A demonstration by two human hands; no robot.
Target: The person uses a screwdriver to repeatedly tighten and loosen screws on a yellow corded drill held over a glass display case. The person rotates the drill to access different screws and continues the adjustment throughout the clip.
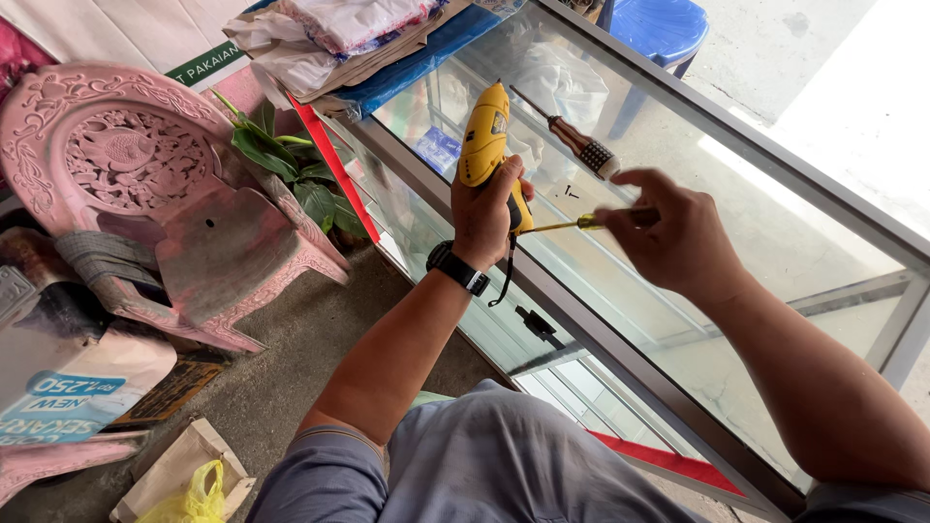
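The left hand (489, 208) is wrapped tight around the grip of a yellow cordless drill (487, 145), held above the near edge of the glass counter (775, 242). The right hand (668, 232) pinches the long bit (567, 225) between thumb and fingertips, apparently seating it in the chuck, though the joint is hidden. Best to keep the bit straight in line with the drill and the trigger finger idle. A screwdriver (572, 140) lies on the glass just beyond.

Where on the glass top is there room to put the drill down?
The glass is bare to the right of the right hand, up to the metal frame. It is crowded by the left hand with the drill, the screwdriver and the screws. Bags fill the far end.
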